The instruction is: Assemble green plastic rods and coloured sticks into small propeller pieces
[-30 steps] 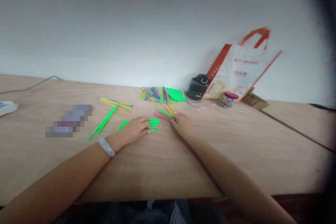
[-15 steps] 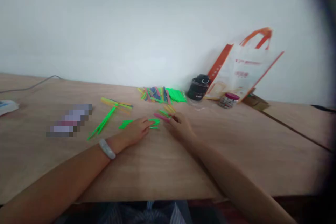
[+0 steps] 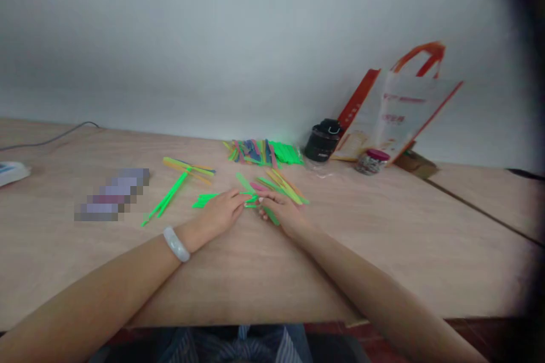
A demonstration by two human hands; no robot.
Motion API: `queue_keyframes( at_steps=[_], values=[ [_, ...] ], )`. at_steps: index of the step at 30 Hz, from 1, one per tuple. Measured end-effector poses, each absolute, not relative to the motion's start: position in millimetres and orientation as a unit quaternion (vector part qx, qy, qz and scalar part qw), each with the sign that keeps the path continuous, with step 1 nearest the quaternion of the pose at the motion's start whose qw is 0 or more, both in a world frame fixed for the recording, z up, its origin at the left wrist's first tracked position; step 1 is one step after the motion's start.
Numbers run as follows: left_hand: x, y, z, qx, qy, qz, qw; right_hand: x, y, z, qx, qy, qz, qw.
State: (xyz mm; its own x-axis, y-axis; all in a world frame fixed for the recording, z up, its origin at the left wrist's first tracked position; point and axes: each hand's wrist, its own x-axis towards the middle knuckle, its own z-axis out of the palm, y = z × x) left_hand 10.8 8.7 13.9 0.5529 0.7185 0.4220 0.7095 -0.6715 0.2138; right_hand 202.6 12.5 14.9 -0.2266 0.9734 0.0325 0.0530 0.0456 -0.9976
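Observation:
My left hand (image 3: 220,211) rests on the table with its fingers closed on thin green plastic sticks (image 3: 204,200), whose ends show on both sides of the hand. Close by on the right, my right hand (image 3: 281,210) pinches a flat green propeller blade (image 3: 244,182), held slantwise at the tip of a stick. Whether blade and stick are joined is too small to tell. Just beyond the right hand lie loose yellow, orange, green and pink blades (image 3: 286,184). To the left lie propeller toys (image 3: 172,191) with green sticks and coloured blades.
At the wall lies a clear bag of coloured blades and green sticks (image 3: 287,153). Right of it stand a black bottle (image 3: 322,140), a jar with a dark pink lid (image 3: 371,162) and a white-and-orange carrier bag (image 3: 400,108). A blurred-out object (image 3: 113,194) lies left.
My right hand has drawn back from the loose blades with a green one and moved slightly down and left, to the sticks. The left hand has barely moved.

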Motion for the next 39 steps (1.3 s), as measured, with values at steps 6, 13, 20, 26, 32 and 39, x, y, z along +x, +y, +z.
queue_keyframes(
  at_steps=[6, 13, 20, 26, 32, 39],
  values=[
    [12, 6, 16, 0.878, 0.414, 0.239, -0.015, 200, 7, 16, -0.426, -0.626, 0.518, 0.399],
    [13, 5, 13, 0.890, 0.408, 0.193, -0.060, 202, 10, 8, -0.439, -0.675, 0.458, 0.377],
    [14, 3, 11, 0.884, 0.429, 0.163, -0.082, 201, 9, 7, -0.438, -0.709, 0.405, 0.376],
    [14, 5, 8, 0.886, 0.416, 0.182, -0.089, 201, 6, 10, -0.435, -0.717, 0.404, 0.365],
    [12, 5, 15, 0.874, 0.427, 0.210, -0.102, 200, 10, 10, -0.444, -0.712, 0.387, 0.383],
    [-43, 32, 37, 0.748, 0.595, 0.259, -0.137, 211, 16, 13, -0.468, -0.699, 0.353, 0.408]
  ],
)
